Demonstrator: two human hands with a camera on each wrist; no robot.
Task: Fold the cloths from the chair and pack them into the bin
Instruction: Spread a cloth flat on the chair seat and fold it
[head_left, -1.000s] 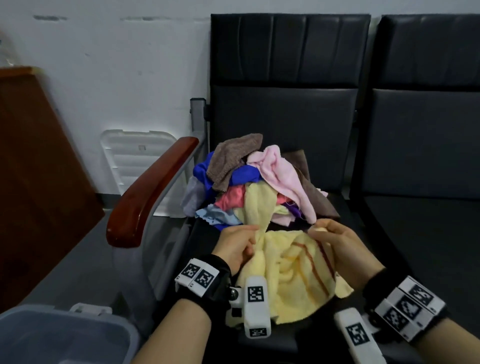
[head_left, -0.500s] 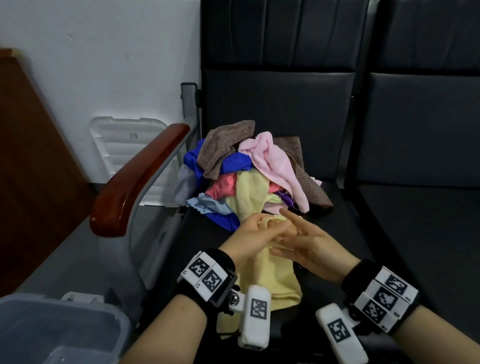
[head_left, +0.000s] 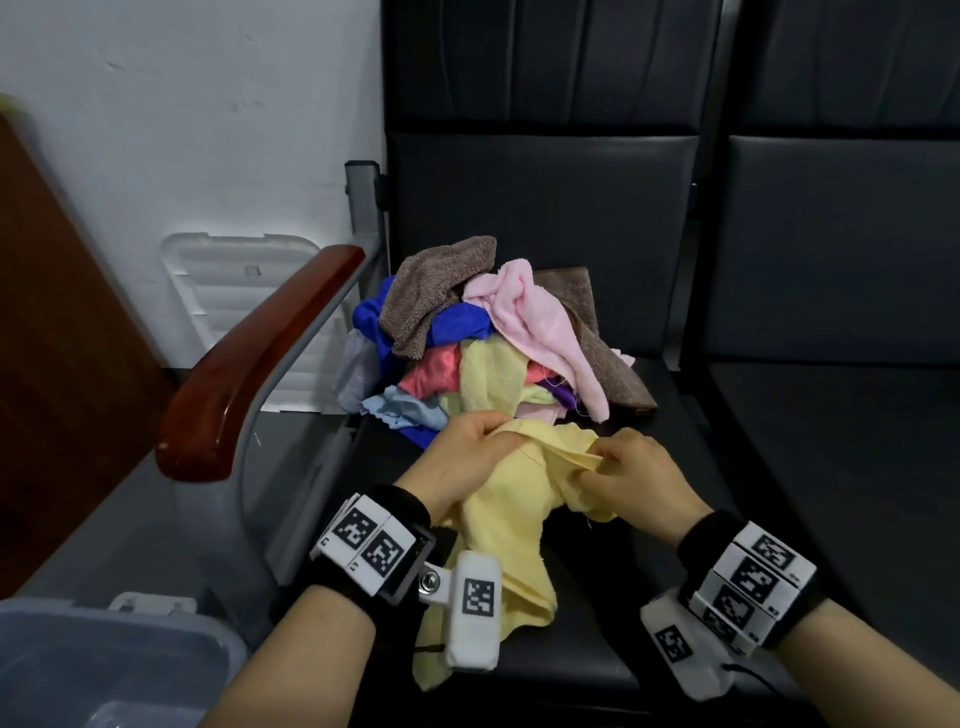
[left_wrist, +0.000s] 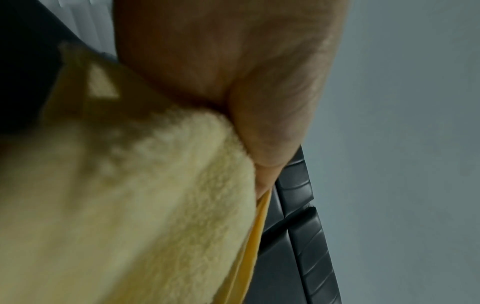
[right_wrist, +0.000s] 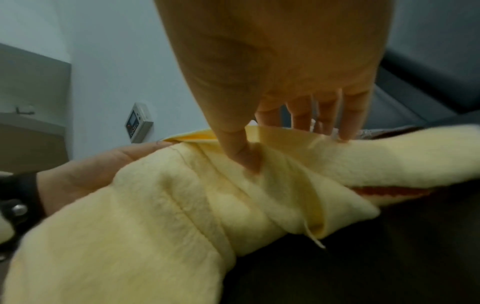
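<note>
A pale yellow cloth (head_left: 511, 499) hangs bunched over the front of the black chair seat (head_left: 670, 415). My left hand (head_left: 465, 449) grips its upper left edge, and in the left wrist view the yellow cloth (left_wrist: 145, 205) fills the frame under my left hand (left_wrist: 233, 82). My right hand (head_left: 631, 470) pinches the top hem to the right; the right wrist view shows my thumb and fingers of the right hand (right_wrist: 280, 115) closed on the yellow cloth (right_wrist: 197, 201). A heap of cloths (head_left: 483, 343) in brown, pink, blue and red lies behind on the seat. The grey bin (head_left: 109, 670) sits at lower left.
A red-brown wooden armrest (head_left: 260, 358) on a grey metal frame stands left of the seat. A white plastic lid (head_left: 228, 291) leans against the wall behind it. A second black seat (head_left: 841, 415) adjoins on the right. A brown wooden panel (head_left: 57, 364) stands at far left.
The hands came together at the cloth's top edge, then spread apart again; now each holds the hem, and the cloth hangs narrower and more bunched than a second ago.
</note>
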